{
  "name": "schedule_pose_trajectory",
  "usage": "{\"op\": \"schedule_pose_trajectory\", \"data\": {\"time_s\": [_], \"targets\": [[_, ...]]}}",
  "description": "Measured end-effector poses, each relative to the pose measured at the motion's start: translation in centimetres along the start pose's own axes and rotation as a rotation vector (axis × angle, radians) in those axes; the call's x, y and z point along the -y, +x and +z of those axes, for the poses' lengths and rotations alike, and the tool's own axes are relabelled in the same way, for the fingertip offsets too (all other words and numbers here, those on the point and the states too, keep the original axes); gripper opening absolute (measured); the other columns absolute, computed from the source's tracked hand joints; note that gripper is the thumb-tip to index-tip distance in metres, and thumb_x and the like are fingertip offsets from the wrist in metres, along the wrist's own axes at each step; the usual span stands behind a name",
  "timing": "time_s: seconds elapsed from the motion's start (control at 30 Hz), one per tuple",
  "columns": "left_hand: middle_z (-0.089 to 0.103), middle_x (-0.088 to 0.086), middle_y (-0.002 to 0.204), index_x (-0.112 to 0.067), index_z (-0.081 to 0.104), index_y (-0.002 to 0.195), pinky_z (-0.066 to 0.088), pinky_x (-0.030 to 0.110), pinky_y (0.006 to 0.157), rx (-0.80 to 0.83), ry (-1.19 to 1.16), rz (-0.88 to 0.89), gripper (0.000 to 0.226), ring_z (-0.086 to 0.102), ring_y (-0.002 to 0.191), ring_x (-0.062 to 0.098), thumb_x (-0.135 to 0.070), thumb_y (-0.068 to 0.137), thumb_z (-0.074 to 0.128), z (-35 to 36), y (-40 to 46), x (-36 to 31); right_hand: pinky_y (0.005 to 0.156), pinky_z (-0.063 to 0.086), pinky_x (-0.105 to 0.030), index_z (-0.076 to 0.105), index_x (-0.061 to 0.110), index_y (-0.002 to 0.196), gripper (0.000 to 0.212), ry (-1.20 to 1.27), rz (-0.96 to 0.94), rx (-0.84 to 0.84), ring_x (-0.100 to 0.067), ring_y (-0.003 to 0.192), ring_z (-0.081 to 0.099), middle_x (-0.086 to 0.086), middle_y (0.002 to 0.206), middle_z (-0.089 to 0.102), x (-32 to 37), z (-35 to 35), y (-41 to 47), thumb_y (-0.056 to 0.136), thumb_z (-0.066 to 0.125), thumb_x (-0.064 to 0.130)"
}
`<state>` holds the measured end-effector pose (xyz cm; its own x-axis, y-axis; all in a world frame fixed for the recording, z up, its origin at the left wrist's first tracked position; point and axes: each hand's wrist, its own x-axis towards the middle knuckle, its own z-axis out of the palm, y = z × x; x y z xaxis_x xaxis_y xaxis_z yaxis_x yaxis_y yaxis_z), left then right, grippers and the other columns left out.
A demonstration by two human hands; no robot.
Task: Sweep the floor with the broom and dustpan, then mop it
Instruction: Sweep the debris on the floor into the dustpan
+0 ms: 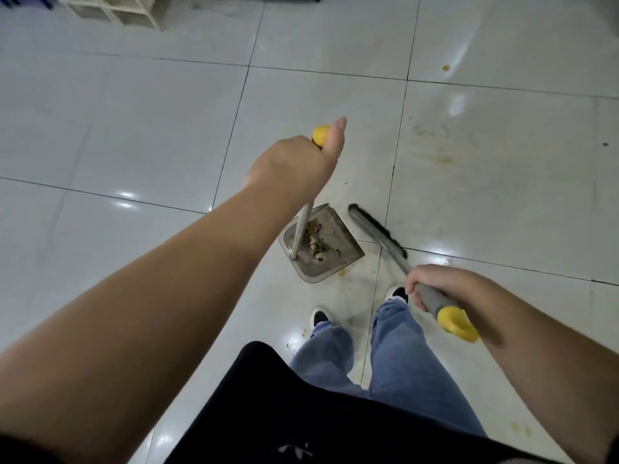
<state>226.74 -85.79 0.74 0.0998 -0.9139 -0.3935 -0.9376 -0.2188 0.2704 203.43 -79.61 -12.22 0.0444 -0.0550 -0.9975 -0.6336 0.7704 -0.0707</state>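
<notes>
Person: black top (301, 413) and blue jeans (395, 356) at the near edge of the view, two dark-and-white shoes (320, 317) standing on the floor.
Right hand (435, 286): its grip is wrapped round the grey sleeve of the broom handle, just below the yellow end cap (457, 324); fingers curled over the shaft.
Broom (375, 229): shaft slants down and away from the right hand; the long head with dark bristles lies on the floor just beside the right edge of the dustpan, close to a tile joint.
Dustpan (338, 242): grey pan flat on the floor just ahead of the shoes, its open lip turned toward the broom head; whether the two touch cannot be told.
Debris (316, 237): a small heap of mixed scraps sits inside the pan, near the foot of its upright handle.
Left hand (298, 162): grip clenched round the top of the dustpan's tall metal handle, thumb pointing up beside the yellow cap (320, 135); forearm stretched forward.
Floor (150, 128): glossy pale tiles with dark joints; yellowish smears beyond the broom head, a yellow speck (445, 67) farther right, a few small spots by the near shoes.
Far left corner: a pale lattice rack (114, 10) stands on the floor.
</notes>
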Motion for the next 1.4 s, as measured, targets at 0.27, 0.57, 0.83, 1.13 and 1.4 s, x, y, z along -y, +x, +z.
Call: {"op": "schedule_pose_trajectory", "data": {"time_s": [0.27,0.57,0.83,1.13,1.4], "targets": [[0.038,0.004,0.066,-0.031,0.042,0.132,0.036,0.036,0.069,-0.072,-0.107,-0.083,0.042,0.047,0.078,0.029,-0.042,0.099,0.019,-0.5,0.5,-0.3,0.028,0.034,-0.011,0.03,0.017,0.145,0.058,0.483,0.013,0.092,-0.007,0.025,0.038,-0.003,0.043,0.042,-2.4,-2.2,-2.6,0.09,0.041,0.003],[0.055,0.008,0.068,-0.009,0.051,0.069,0.042,0.029,0.055,0.029,-0.301,-0.248,0.074,0.052,0.057,0.024,-0.077,0.079,0.021,-1.6,-2.2,3.4,0.028,0.034,-0.009,0.041,0.025,0.116,0.035,0.652,-0.083,-0.033,-0.006,0.024,0.038,0.0,0.038,0.041,-5.4,-2.6,-7.4,0.088,0.042,0.005],[0.055,0.009,0.067,-0.01,0.051,0.068,0.046,0.032,0.063,0.094,-0.241,-0.074,0.074,0.053,0.059,0.026,-0.075,0.08,0.02,-0.3,-5.4,3.8,0.027,0.033,-0.008,0.045,0.014,0.087,0.009,0.691,-0.137,-0.11,-0.006,0.023,0.036,0.0,0.037,0.04,-8.3,-0.1,-9.9,0.088,0.044,0.005],[0.053,0.005,0.062,-0.013,0.052,0.061,0.039,0.025,0.049,0.02,-0.42,-0.195,0.078,0.048,0.049,0.022,-0.084,0.067,0.02,0.5,-9.0,4.9,0.027,0.035,-0.01,0.048,0.014,0.086,0.008,0.764,-0.106,-0.084,-0.006,0.023,0.038,0.0,0.037,0.041,-12.0,-0.1,-10.0,0.089,0.045,0.007],[0.051,0.006,0.06,-0.01,0.052,0.064,0.042,0.028,0.053,-0.046,-0.423,-0.282,0.079,0.049,0.051,0.023,-0.083,0.072,0.02,5.5,-14.6,1.3,0.027,0.035,-0.009,0.037,0.012,0.071,0.022,0.712,-0.128,-0.13,-0.008,0.019,0.039,-0.003,0.031,0.04,-16.0,-3.5,-7.4,0.093,0.04,0.006]]}}
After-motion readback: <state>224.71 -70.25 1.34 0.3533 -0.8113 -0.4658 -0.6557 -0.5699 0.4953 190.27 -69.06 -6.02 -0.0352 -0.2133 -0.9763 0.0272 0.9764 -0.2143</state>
